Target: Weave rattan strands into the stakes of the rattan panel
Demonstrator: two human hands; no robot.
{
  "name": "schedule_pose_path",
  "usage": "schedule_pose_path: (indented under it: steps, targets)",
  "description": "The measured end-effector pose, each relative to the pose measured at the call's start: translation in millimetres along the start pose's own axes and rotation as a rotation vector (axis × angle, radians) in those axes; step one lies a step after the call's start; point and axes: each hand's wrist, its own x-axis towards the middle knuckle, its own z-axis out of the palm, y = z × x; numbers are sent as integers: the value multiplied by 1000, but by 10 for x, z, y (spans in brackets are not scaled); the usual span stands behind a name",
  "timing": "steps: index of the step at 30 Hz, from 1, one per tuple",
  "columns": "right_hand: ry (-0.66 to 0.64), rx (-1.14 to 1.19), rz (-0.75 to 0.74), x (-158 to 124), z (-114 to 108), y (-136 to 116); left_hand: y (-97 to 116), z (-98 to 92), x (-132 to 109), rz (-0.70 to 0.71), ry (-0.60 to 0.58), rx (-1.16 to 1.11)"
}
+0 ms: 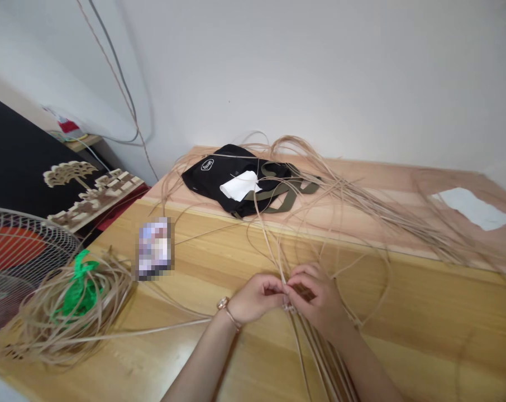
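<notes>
Both hands meet low in the middle of the head view, over a piece of weaving made of thin tan rattan strips [320,363]. My left hand [255,298], with a watch on the wrist, pinches the strips between thumb and forefinger. Just beside it, my right hand [318,298] has its fingers closed on the same strips, their tips nearly touching the left ones. Some strips run back toward me under the right forearm, and others fan away past the fingertips. The exact crossing under the fingers is partly hidden.
A coil of rattan tied with green plastic [81,285] lies at left, near a fan [22,245]. Behind are a black bag [213,178], white paper [240,186], a loose rattan bundle [387,209] and another white sheet [473,207]. A blurred-out item [154,247] lies left of centre.
</notes>
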Motion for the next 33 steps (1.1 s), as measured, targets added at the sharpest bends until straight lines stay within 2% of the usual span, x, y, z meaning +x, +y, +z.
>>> schedule_pose_path:
  steps: [6,11,14,17,20,25,33]
  targets:
    - [-13,153,118,9,-23,-57,-9,19,11,1,8,4]
    - [36,60,304,-20,-84,-72,-22,12,6,-5,29,-8]
    - [-48,55,509,-44,-160,-106,-40,2,7,-6,37,-3]
    - [-158,145,736,-52,-225,-144,-49,0,8,-3,25,3]
    - [-191,237,848,-42,-245,-160,-49,-3,3,3,19,8]
    - [-166,353,905,-25,-198,-129,-45,-33,-13,30,-19,-10]
    - [-202,480,916,-19,-83,-67,-18,-46,-25,52,-58,-55]
